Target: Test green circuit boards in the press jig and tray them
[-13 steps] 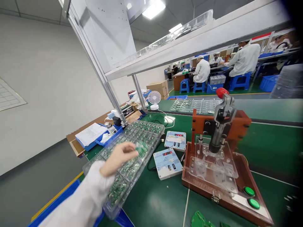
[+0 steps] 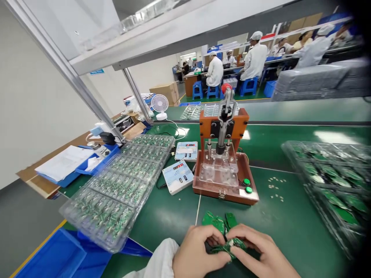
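Both hands sat low at the near edge of the green desk (image 2: pixel 162 216), drawn in close together. The left hand (image 2: pixel 199 251) curled inward, knuckles up, its white sleeve (image 2: pixel 156 262) trailing off the bottom edge. The right hand (image 2: pixel 261 251) mirrored it from the other side, fingers bent toward the middle. Between them, pinched by the fingertips of both hands, was a small green circuit board (image 2: pixel 228 247), held just above the desk surface; how firmly each hand gripped it could not be told.

Just beyond the hands, 2 or 3 more loose green boards (image 2: pixel 218 221) lay flat on the desk. Farther back stood the brown test fixture (image 2: pixel 224 170) with its clear plate, 2 green buttons and a red-knobbed lever (image 2: pixel 226 101) upright. To its left rested 2 small meters (image 2: pixel 177 177) with red digits. A long clear tray of boards (image 2: pixel 121 185) stretched along the left side, and another tray (image 2: pixel 333 181) sat well apart on the right. A white fan (image 2: pixel 160 105) stood at the far end. Other people in white coats (image 2: pixel 255 58) sat at benches in the background.
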`<state>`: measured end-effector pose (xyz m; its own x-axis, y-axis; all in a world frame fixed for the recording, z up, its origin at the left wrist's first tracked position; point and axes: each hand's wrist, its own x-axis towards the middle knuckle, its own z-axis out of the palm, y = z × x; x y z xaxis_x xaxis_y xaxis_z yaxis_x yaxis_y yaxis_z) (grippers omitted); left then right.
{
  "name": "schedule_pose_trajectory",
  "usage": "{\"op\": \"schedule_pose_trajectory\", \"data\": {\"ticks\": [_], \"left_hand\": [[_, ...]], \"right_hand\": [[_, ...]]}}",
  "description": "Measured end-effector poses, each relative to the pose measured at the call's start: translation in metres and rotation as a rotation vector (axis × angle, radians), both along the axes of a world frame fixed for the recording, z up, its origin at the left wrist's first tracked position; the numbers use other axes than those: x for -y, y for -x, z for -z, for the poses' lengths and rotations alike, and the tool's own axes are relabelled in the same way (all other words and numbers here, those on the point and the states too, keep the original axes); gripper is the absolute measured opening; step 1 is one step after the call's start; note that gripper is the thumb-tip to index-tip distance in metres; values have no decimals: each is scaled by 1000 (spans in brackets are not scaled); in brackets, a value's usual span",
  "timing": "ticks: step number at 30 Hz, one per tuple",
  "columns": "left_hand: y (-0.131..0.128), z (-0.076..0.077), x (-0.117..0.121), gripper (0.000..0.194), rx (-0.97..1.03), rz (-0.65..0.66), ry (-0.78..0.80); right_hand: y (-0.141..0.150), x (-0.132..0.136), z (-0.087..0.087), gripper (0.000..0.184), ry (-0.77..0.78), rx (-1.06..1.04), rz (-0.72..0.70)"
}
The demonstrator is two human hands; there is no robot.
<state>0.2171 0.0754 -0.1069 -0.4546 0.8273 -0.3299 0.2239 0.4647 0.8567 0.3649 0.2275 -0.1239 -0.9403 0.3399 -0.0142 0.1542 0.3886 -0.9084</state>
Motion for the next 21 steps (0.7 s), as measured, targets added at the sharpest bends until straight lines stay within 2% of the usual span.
{"op": "schedule_pose_trajectory", "data": {"ticks": [3,5,8,10,13,16,19,21], "left_hand": [[6,2,6,16,40,13,-11],[16,3,10,13,-1,-4,-45],[40,3,11,5,-281,-58,-152],[57,6,8,5,-527,-62,-243],[70,14,3,9,-738,-2,-337],[70,24,0,3,-774,43,-369],[68,26,2,16,-730,63,-418],[68,24,3,17,-671,51,-450]], "right_hand": [[2,-1,-15,20,-75,-32,6],[0,-4,-16,19,-138,-68,102],[-5,-11,-7,22,-321,-134,347],[-7,-17,0,26,-473,-143,430],[-8,-21,10,30,-657,-95,423],[-9,-22,17,30,-760,-33,368],[-10,-19,18,29,-753,-4,294],[-11,-16,15,31,-713,-3,259]]}}
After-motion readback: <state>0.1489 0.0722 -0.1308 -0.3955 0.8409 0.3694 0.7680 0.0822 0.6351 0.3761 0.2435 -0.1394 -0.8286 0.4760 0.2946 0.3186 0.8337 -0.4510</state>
